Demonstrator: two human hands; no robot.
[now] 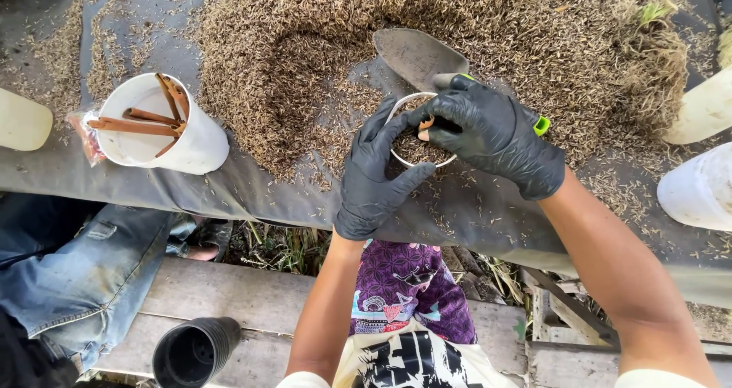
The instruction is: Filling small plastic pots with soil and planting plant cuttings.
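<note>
While two gloved hands (left (374, 178), right (492, 133)) hold one pot (415, 148), one trowel (415, 52) lies nearby.

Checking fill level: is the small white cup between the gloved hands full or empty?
Partly filled: brown husk mix shows inside the small white cup, below the rim.

black gloves (374, 176), bare forearms, purple patterned clothing (408, 285)

A grey sheet covers the desk (252, 186) across the upper half of the frame. A broad heap of brown husks (488, 30) lies on it at upper centre and right, with a metal trowel (415, 52) resting in the gap. At left stands a white pot (164, 121) holding brown sticks. More white pots (698, 186) sit at the right edge, another at far left (23, 121).
</note>
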